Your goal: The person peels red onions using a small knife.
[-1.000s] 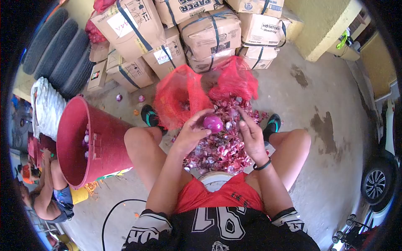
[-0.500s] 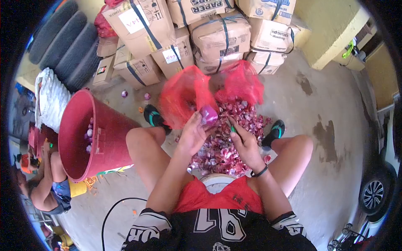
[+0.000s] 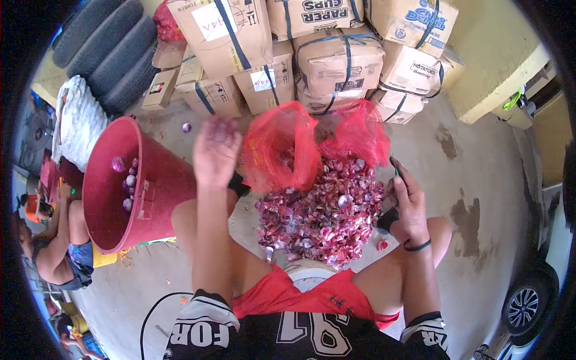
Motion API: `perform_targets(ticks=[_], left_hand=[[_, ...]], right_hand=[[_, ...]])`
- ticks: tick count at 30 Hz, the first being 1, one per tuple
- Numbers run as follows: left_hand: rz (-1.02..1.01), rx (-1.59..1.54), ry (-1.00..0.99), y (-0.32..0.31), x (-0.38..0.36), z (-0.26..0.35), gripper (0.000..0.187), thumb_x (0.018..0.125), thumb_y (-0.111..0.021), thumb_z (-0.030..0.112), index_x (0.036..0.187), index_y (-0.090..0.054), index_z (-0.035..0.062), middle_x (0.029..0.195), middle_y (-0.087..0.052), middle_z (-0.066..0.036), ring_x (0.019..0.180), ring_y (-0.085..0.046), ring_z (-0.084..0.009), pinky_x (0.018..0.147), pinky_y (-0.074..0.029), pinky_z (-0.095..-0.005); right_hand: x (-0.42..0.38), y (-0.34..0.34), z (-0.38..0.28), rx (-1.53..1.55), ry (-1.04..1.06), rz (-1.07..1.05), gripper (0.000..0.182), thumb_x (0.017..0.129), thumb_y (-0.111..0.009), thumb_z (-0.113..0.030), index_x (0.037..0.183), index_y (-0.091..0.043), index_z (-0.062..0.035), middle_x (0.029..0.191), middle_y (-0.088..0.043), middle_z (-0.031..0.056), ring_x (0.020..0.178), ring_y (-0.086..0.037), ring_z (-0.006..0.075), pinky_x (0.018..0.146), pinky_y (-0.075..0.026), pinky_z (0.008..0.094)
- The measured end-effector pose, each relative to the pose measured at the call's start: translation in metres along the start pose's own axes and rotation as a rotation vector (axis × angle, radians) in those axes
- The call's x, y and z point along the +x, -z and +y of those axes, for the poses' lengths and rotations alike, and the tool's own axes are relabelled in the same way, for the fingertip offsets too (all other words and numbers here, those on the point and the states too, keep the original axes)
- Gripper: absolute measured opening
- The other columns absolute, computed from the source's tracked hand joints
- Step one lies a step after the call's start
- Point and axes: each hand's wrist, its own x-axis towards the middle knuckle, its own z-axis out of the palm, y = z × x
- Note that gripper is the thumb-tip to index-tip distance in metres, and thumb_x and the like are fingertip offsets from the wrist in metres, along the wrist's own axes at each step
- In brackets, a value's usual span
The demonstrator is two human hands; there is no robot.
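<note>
My left hand point(image 3: 217, 153) is raised beside the red bucket point(image 3: 140, 174), its palm showing. The fingers look stretched out but are smeared by motion, with a purplish blur over them. Inside the bucket lie several red onions point(image 3: 129, 183), one a brighter purple point(image 3: 118, 164). To the right, my right hand point(image 3: 409, 201) is closed around a small knife point(image 3: 396, 171) with a green handle, its blade pointing up. Between my knees spreads a heap of red onion skins point(image 3: 321, 219). Two red mesh bags point(image 3: 281, 147) stand at its far edge.
Strapped cardboard boxes point(image 3: 339, 63) are stacked ahead. Tyres point(image 3: 114, 66) and a white sack point(image 3: 78, 123) stand at the left. Another person point(image 3: 60, 246) sits beyond the bucket. One onion point(image 3: 186, 127) lies on the floor. A car wheel point(image 3: 523, 309) is at the right.
My left hand has swung left from over the skins toward the bucket, and its onion no longer shows there. A purple onion now shows in the bucket. My right hand moved right with the knife.
</note>
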Motion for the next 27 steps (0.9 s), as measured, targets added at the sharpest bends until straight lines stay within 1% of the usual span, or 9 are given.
perform_targets(ticks=[3, 7, 10, 13, 14, 19, 21, 25, 27], left_hand=[[0.221, 0.219, 0.100, 0.040, 0.023, -0.067, 0.023, 0.094, -0.061, 0.023, 0.113, -0.060, 0.0107, 0.104, -0.065, -0.006, 0.100, -0.062, -0.0222, 0.086, -0.052, -0.0395], [0.365, 0.485, 0.206, 0.105, 0.053, -0.146, 0.021, 0.092, -0.061, 0.020, 0.111, -0.062, 0.0100, 0.102, -0.066, -0.007, 0.092, -0.065, -0.0211, 0.080, -0.052, -0.0369], [0.313, 0.837, 0.337, 0.129, 0.075, -0.191, 0.027, 0.094, -0.059, 0.016, 0.118, -0.060, 0.0048, 0.107, -0.066, -0.006, 0.095, -0.064, -0.0205, 0.083, -0.053, -0.0398], [0.008, 1.444, 0.259, 0.184, 0.107, -0.238, 0.024, 0.091, -0.061, 0.014, 0.112, -0.063, 0.0050, 0.100, -0.068, -0.009, 0.081, -0.066, -0.0191, 0.072, -0.054, -0.0348], [-0.103, 1.651, 0.243, 0.198, 0.116, -0.251, 0.024, 0.091, -0.061, 0.014, 0.113, -0.063, 0.0050, 0.100, -0.068, -0.009, 0.082, -0.066, -0.0194, 0.072, -0.054, -0.0350], [-0.202, 2.106, 0.528, 0.245, 0.139, -0.292, 0.025, 0.090, -0.061, 0.012, 0.114, -0.061, 0.0054, 0.103, -0.068, -0.009, 0.088, -0.066, -0.0211, 0.075, -0.054, -0.0360], [-0.181, 2.176, 0.606, 0.257, 0.149, -0.301, 0.025, 0.090, -0.061, 0.011, 0.114, -0.060, 0.0055, 0.104, -0.067, -0.009, 0.090, -0.066, -0.0217, 0.076, -0.054, -0.0364], [-0.112, 2.229, 0.671, 0.275, 0.164, -0.312, 0.026, 0.089, -0.062, 0.010, 0.115, -0.059, 0.0058, 0.107, -0.067, -0.010, 0.094, -0.065, -0.0230, 0.079, -0.054, -0.0372], [-0.086, 2.243, 0.697, 0.283, 0.168, -0.319, 0.027, 0.089, -0.062, 0.009, 0.115, -0.058, 0.0059, 0.108, -0.067, -0.010, 0.096, -0.065, -0.0237, 0.080, -0.054, -0.0376]], right_hand=[[0.008, 0.010, -0.024, -0.027, -0.070, -0.079, 0.042, 0.101, -0.051, -0.019, 0.140, -0.049, -0.0031, 0.083, -0.051, -0.0032, 0.071, -0.043, 0.0045, 0.065, -0.039, 0.0193], [0.025, 0.016, 0.015, -0.122, -0.048, -0.036, 0.042, 0.100, -0.051, -0.016, 0.139, -0.049, -0.0010, 0.096, -0.060, 0.0037, 0.081, -0.051, 0.0092, 0.077, -0.045, 0.0241], [0.027, 0.013, 0.034, -0.278, 0.016, -0.095, 0.042, 0.098, -0.055, -0.015, 0.136, -0.051, 0.0010, 0.106, -0.065, 0.0137, 0.093, -0.059, 0.0167, 0.085, -0.047, 0.0296], [0.031, 0.013, 0.031, -0.398, 0.115, -0.158, 0.042, 0.095, -0.060, -0.015, 0.133, -0.052, 0.0019, 0.112, -0.066, 0.0220, 0.101, -0.065, 0.0252, 0.089, -0.048, 0.0338], [0.032, 0.016, 0.032, -0.398, -0.007, -0.174, 0.043, 0.092, -0.064, -0.014, 0.130, -0.054, 0.0035, 0.113, -0.064, 0.0263, 0.103, -0.065, 0.0347, 0.090, -0.050, 0.0370], [0.049, 0.028, 0.040, -0.508, 0.066, -0.162, 0.043, 0.088, -0.068, -0.012, 0.125, -0.056, 0.0058, 0.105, -0.064, 0.0267, 0.098, -0.065, 0.0405, 0.084, -0.051, 0.0412], [0.057, 0.030, 0.035, -0.507, 0.002, -0.181, 0.043, 0.088, -0.068, -0.011, 0.125, -0.056, 0.0053, 0.102, -0.064, 0.0263, 0.095, -0.065, 0.0403, 0.080, -0.052, 0.0413], [0.062, 0.031, 0.038, -0.548, -0.014, -0.227, 0.044, 0.087, -0.065, -0.004, 0.129, -0.054, 0.0043, 0.088, -0.062, 0.0195, 0.074, -0.060, 0.0338, 0.068, -0.048, 0.0374], [0.064, 0.034, 0.045, -0.553, 0.008, -0.259, 0.046, 0.086, -0.066, -0.004, 0.129, -0.053, 0.0050, 0.091, -0.062, 0.0209, 0.077, -0.061, 0.0365, 0.068, -0.049, 0.0377]])
